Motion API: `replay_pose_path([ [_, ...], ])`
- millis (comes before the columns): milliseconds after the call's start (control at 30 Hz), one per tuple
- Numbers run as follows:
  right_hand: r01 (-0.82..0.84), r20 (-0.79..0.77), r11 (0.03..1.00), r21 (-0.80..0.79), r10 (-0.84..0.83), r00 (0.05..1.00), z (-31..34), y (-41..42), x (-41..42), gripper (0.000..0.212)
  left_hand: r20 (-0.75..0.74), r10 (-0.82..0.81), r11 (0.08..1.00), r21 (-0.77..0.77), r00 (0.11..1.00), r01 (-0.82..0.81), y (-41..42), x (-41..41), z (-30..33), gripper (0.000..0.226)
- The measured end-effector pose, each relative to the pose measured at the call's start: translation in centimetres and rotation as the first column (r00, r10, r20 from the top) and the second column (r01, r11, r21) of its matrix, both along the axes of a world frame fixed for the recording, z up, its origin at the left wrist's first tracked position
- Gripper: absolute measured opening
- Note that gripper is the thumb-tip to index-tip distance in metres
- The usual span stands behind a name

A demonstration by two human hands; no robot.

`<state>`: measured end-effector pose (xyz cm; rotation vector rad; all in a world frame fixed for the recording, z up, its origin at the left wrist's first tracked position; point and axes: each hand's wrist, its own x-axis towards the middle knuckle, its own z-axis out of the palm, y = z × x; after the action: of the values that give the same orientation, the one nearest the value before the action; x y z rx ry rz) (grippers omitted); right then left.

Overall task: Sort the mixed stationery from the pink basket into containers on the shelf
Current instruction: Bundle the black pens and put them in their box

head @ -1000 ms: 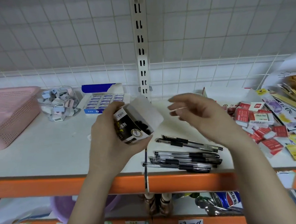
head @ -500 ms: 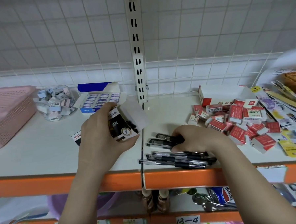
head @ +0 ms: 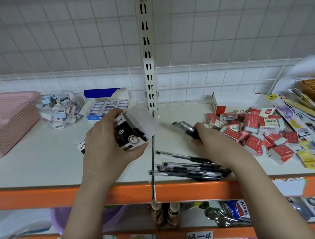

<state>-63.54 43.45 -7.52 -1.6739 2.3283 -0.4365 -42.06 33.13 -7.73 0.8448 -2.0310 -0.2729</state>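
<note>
On the white shelf [head: 45, 161], just above the loose pens [head: 188, 169] near its front edge, the right hand [head: 214, 143] grips a few black pens [head: 185, 128], fingers curled round them. Beside it the left hand [head: 106, 142] holds an open pen box [head: 131, 134], fingers wrapped round its side. The pink basket [head: 9, 119] sits far left; red eraser packs [head: 254, 132] lie heaped to the right.

The open black pen box [head: 129, 135] is held tilted above the shelf, near black pens [head: 188, 169] lying flat and the pink basket [head: 9, 119] far left.
</note>
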Motion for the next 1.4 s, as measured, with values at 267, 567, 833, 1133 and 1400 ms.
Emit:
replay_pose_path([
  [267,0.005,0.104,0.962,0.274,-0.034,0.994,1.3,1.7,-0.6,0.018,-0.033,-0.045,0.996,0.073,0.998,0.048,-0.4,-0.2,-0.4,0.076],
  [567,0.0,0.219,0.999,0.048,-0.011,0.976,0.5,1.8,-0.9,0.024,0.018,-0.009,1.0,0.024,1.0,0.008,-0.5,-0.8,-0.4,0.079],
  [833,0.416,0.713,0.723,-0.551,0.15,0.685,4.3,2.8,0.5,0.015,-0.002,0.056,0.998,-0.015,0.998,-0.056,-1.3,-0.8,-0.9,0.075],
  [1133,0.118,0.491,0.838,-0.532,0.192,0.85,4.6,2.4,2.8,0.024,-0.063,-0.048,0.998,0.029,0.997,0.049,0.2,-1.8,-0.3,0.071],
  [1400,0.195,0.519,0.7,-0.687,0.285,0.806,5.0,1.1,5.1,0.01,-0.071,-0.063,0.997,0.029,0.995,0.066,1.6,-3.2,0.3,0.06],
])
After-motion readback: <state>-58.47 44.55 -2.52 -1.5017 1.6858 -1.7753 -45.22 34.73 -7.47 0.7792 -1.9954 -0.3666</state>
